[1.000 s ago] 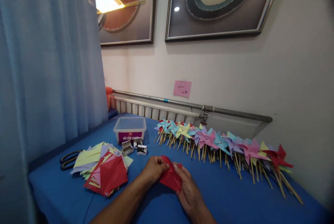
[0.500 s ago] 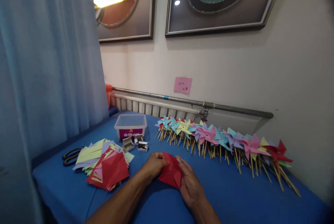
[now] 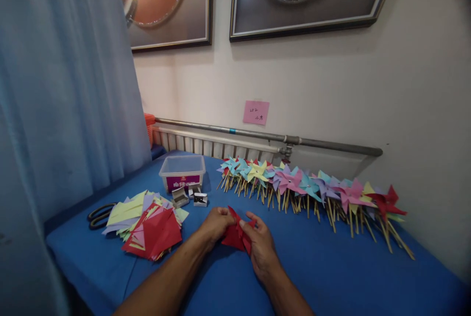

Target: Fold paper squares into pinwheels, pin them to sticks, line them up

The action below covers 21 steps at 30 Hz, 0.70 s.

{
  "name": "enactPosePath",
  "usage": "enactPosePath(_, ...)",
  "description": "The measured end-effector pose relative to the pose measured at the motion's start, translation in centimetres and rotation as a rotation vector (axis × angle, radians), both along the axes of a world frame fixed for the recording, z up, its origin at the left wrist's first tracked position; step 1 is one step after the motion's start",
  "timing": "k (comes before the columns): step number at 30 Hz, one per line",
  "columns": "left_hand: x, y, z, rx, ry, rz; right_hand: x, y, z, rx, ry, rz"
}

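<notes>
Both hands hold one red paper sheet (image 3: pixel 234 238) above the blue cloth, its corners partly folded inward. My left hand (image 3: pixel 217 223) pinches its left side between thumb and fingers. On the other side my right hand (image 3: pixel 260 242) grips the paper, the thumb pressing on a folded corner near the middle. To the left lies a loose pile of coloured paper pieces (image 3: pixel 158 232), red on top with yellow, lilac and green underneath. Small open boxes (image 3: pixel 180 197) stand beyond the hands, one with dark contents too small to name.
A clear plastic tub (image 3: pixel 182 173) with a purple label stands behind the boxes. Scissors (image 3: pixel 100 215), only their black handles showing, lie left of the pile. Many finished paper pinwheels (image 3: pixel 289 179) on sticks line the wall side. A blue curtain (image 3: pixel 69 90) hangs at left.
The red paper has gone from nearly flat to having corners bent toward its centre. My right thumb has moved over onto the paper. The view has tilted slightly downward.
</notes>
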<state>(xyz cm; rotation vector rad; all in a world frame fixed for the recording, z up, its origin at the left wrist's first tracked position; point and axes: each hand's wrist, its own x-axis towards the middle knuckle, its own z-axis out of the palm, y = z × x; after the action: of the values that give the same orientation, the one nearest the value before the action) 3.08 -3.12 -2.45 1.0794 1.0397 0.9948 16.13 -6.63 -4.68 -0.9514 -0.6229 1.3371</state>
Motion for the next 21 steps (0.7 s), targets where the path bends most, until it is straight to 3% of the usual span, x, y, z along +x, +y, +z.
enactPosePath(10,0.4,-0.5,-0.1,-0.004,-0.092,0.051,0.4,1.0,-1.1,0.038,-0.098,-0.128)
enactPosePath(21,0.8,0.1,-0.9,0.070,0.136,0.072,0.5,1.4,-1.5,0.104,-0.073,-0.156)
